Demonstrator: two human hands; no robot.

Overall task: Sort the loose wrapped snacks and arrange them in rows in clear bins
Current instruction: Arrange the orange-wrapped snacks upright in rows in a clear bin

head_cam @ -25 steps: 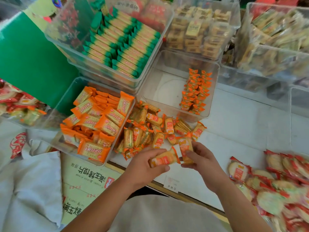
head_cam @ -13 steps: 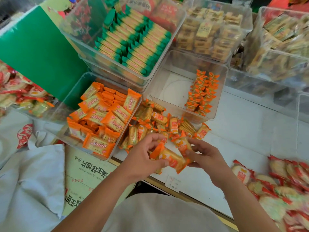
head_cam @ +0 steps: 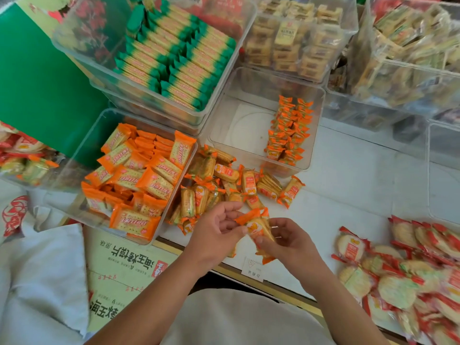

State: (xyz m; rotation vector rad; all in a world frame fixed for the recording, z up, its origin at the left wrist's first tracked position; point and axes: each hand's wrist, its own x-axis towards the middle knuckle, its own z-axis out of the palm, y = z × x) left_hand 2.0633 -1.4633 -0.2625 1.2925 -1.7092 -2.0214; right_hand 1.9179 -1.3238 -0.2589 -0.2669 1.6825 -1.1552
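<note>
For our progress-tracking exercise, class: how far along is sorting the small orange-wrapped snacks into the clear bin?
Done: two short rows stand at the right of the clear bin. In hand: the left hand and right hand grip gathered snacks. Remaining: the loose pile on the counter; most of the bin is unfilled.

Held snack [head_cam: 257,229]: coloured yellow, tipped with orange ends.
Loose pile [head_cam: 224,185]: wrapped in orange and yellow, marked with red-and-white labels, at 12 o'clock from the held snack.
Snack rows [head_cam: 288,130]: orange, at 1 o'clock.
Cracker packs [head_cam: 139,175]: orange-ended, dotted pale faces, at 10 o'clock.
Long packs [head_cam: 174,53]: green-ended, yellow-orange middles, at 11 o'clock.
Round crackers [head_cam: 398,270]: pale, edged in red, at 3 o'clock.
Board [head_cam: 37,83]: plain green.
Table [head_cam: 348,183]: white.
</note>
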